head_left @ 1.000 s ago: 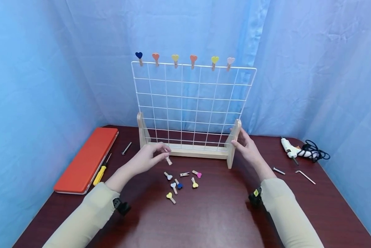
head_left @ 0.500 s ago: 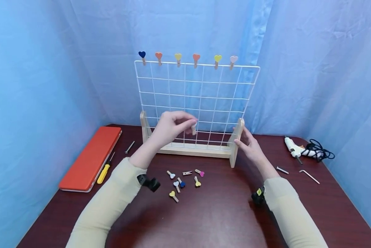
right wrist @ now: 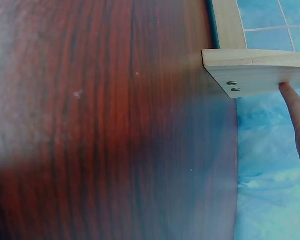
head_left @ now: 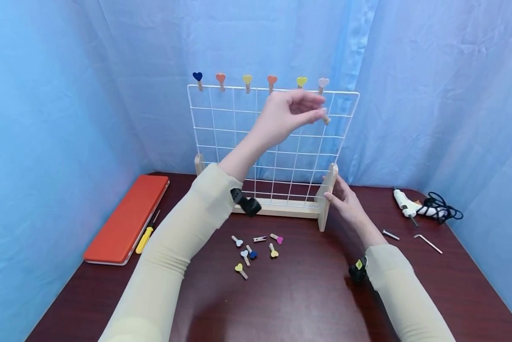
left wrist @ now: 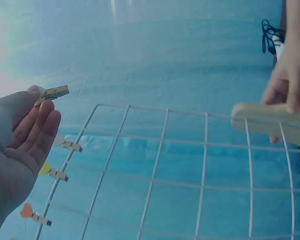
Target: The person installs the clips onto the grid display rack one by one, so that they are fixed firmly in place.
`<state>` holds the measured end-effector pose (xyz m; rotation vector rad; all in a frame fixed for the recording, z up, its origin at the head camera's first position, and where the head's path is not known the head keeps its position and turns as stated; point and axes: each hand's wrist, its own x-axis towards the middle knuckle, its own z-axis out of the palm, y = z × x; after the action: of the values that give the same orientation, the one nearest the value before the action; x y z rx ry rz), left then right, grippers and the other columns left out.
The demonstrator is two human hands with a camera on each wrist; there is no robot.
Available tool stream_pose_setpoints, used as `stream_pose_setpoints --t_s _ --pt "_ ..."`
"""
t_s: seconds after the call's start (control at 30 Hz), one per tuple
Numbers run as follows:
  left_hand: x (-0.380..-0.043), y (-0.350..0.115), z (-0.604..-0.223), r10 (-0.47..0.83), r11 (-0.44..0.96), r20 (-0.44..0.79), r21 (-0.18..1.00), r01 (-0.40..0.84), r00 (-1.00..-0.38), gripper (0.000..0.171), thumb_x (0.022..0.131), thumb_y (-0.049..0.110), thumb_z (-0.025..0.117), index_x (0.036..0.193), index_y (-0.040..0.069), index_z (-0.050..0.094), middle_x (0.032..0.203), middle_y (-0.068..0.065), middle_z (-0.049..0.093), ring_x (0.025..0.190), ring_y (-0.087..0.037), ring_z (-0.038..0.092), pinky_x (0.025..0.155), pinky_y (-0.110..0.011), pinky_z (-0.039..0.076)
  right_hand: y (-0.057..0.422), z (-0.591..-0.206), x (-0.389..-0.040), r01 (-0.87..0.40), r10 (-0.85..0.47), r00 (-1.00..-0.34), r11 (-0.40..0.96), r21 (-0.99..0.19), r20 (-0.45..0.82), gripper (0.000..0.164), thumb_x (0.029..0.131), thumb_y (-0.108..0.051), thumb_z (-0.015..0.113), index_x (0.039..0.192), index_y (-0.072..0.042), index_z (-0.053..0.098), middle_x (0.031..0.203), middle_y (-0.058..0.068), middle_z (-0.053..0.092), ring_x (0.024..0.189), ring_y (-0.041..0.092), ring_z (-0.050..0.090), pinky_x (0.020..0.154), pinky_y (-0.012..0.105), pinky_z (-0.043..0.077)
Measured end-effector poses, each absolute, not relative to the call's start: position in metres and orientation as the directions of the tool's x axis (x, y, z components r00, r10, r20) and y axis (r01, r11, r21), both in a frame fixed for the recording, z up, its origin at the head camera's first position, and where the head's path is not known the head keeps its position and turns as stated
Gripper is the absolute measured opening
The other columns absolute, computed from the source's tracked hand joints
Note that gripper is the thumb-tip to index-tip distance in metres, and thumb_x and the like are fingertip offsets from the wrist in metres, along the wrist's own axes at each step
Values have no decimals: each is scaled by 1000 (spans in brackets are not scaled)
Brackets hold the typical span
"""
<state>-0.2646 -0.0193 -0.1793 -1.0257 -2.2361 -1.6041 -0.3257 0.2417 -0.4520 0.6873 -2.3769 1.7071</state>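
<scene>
My left hand [head_left: 281, 116] is raised before the upper right of a white wire grid [head_left: 343, 92]. Between thumb and fingertips it pinches a small wooden clothespin [left wrist: 57, 92], whose jaws point away from the fingers. Several heart-topped clothespins stand along the grid's top wire, from a navy one [head_left: 197, 76] at the left to a pale pink one [head_left: 323, 83] close above the hand. Low on the right, my right hand [head_left: 347, 206] grips the stand's wooden side piece [head_left: 327, 199], thumb in front and other fingers behind.
Several loose clothespins [head_left: 245, 255] lie on the dark red table [head_left: 298, 294]. To the left are a red-orange case [head_left: 128, 218] and a yellow screwdriver [head_left: 144, 239]. A glue gun [head_left: 406, 204], a bolt [head_left: 391, 234] and a hex key [head_left: 428, 243] lie at right.
My left hand has carried the clothespin from low over the table up and right to near the grid's top. The right hand keeps its grip on the side piece.
</scene>
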Motion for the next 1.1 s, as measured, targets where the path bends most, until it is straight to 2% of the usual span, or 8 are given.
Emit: stream_pose_setpoints --t_s 0.13,0.3,0.4,0.6,0.77,0.97,1.1 --pt "-285 -2 -165 400 163 568 728 666 -719 20 80 21 66 96 9 69 89 1 67 74 -7 60 71 -16 47 237 -442 -319 -439 -290 -885 250 -863 365 65 89 -13 54 141 -32 20 140 13 35 122 27 39 83 16 42" --pt "-311 16 -149 446 423 642 463 779 -624 21 82 35 60 98 23 69 90 12 64 83 -5 50 75 -14 37 233 -434 -312 -438 -295 -884 246 -865 364 65 89 -9 53 141 -31 20 139 17 34 121 34 38 83 14 41" --pt "-321 24 -141 497 509 634 339 791 -592 26 82 38 58 102 23 67 95 13 64 91 -4 47 80 -13 33 233 -433 -311 -430 -287 -888 246 -869 358 65 89 -9 53 141 -31 21 139 15 35 122 34 38 83 14 41" --pt "-338 31 -134 529 508 638 291 811 -560 25 81 35 60 99 19 67 94 9 64 91 -4 49 80 -10 32 240 -444 -320 -434 -283 -890 276 -858 358 65 89 -13 54 141 -31 20 139 9 37 121 26 41 84 18 42" --pt "-346 34 -133 494 501 658 318 805 -568 18 82 30 61 92 18 69 90 7 66 87 -4 52 79 -10 34 241 -452 -325 -443 -277 -887 283 -850 370 65 89 -15 54 140 -34 20 139 13 36 119 23 43 83 20 43" --pt "-348 38 -134 456 543 607 390 744 -651 14 82 26 63 90 17 70 89 6 67 81 -3 57 75 -9 39 233 -441 -316 -441 -281 -886 264 -857 369 64 89 -13 54 140 -32 22 139 16 36 119 28 42 83 16 42" --pt "-350 41 -137 463 600 559 374 708 -688 14 83 25 61 91 18 70 89 6 68 79 -2 59 74 -10 41 227 -434 -308 -441 -281 -885 250 -862 371 64 88 -9 54 141 -30 22 138 13 38 120 34 40 82 15 42"
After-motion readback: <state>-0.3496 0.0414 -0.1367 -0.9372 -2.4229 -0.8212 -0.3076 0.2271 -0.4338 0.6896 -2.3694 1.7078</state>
